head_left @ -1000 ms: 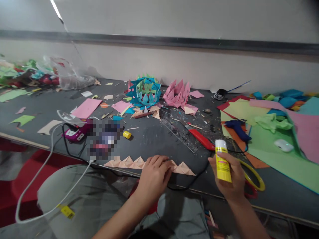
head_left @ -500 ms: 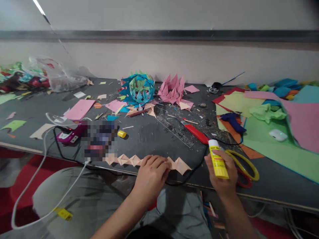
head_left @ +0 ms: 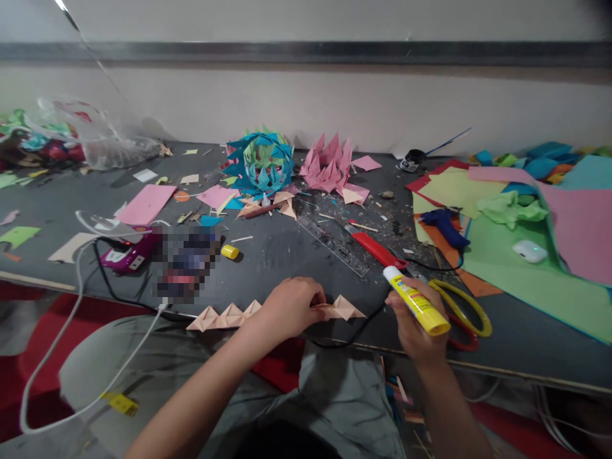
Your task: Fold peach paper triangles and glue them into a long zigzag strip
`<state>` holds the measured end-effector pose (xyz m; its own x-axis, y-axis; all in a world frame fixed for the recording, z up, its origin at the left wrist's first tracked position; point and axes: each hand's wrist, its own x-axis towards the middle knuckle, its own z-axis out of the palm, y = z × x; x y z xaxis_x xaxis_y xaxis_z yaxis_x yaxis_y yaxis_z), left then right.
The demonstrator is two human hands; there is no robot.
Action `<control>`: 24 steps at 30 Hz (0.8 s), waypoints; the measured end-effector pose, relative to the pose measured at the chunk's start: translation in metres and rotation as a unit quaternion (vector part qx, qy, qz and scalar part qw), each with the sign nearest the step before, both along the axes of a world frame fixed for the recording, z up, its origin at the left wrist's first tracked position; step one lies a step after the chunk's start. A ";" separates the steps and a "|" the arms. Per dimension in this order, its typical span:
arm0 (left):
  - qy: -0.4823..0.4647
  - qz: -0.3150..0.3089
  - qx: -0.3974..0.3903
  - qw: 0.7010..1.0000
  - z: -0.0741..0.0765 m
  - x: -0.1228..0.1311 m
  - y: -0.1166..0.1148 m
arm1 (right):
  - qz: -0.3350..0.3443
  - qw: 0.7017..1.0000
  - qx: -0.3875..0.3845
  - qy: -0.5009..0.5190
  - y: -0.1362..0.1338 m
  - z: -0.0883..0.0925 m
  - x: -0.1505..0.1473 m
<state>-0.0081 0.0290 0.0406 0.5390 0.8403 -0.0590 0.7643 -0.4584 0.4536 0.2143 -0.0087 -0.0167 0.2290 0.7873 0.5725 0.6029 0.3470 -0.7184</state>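
Note:
A strip of folded peach paper (head_left: 231,315) runs along the front edge of the table, its units joined in a zigzag row. My left hand (head_left: 294,306) is closed over the strip's middle, fingers curled down to pinch it and hiding part of it. One folded unit (head_left: 344,307) sticks out to the right of the fingertips. My right hand (head_left: 418,328) is wrapped around a yellow glue stick (head_left: 415,299), tilted with its white end up and left, apart from the strip. A yellow cap (head_left: 230,252) lies on the table beyond the strip.
Yellow-handled scissors (head_left: 466,312) lie just right of my right hand. A red cutter (head_left: 377,250), a clear ruler (head_left: 332,245) and a blue glue gun (head_left: 445,228) are farther back. Blue (head_left: 261,164) and pink (head_left: 327,162) paper rings stand near the wall. A purple power adapter (head_left: 131,252) is at left.
My left hand has shifted its grip, and the strip's left end now hangs nearer the table edge. In my right hand the glue stick has tipped from nearly upright to slanting.

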 end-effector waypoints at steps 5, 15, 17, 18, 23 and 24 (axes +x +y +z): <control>0.012 0.021 -0.005 1.000 0.005 0.006 -0.013 | -0.003 1.000 -0.003 0.003 0.000 0.002 -0.001; 0.035 -0.017 0.173 0.984 -0.007 0.010 -0.048 | 0.020 0.997 -0.049 0.053 -0.003 -0.001 0.001; 0.028 -0.024 0.196 0.980 -0.011 0.009 -0.052 | 0.040 0.996 -0.051 0.064 -0.005 -0.001 -0.001; 0.023 -0.023 0.202 0.979 -0.013 0.009 -0.054 | 0.053 0.995 -0.044 0.067 -0.007 0.000 -0.003; -0.004 -0.022 0.209 0.978 -0.019 0.007 -0.058 | 0.095 0.990 -0.003 0.104 -0.017 0.007 -0.020; -0.005 -0.020 0.210 0.978 -0.020 0.007 -0.059 | 0.098 0.989 -0.029 0.105 -0.018 0.010 -0.025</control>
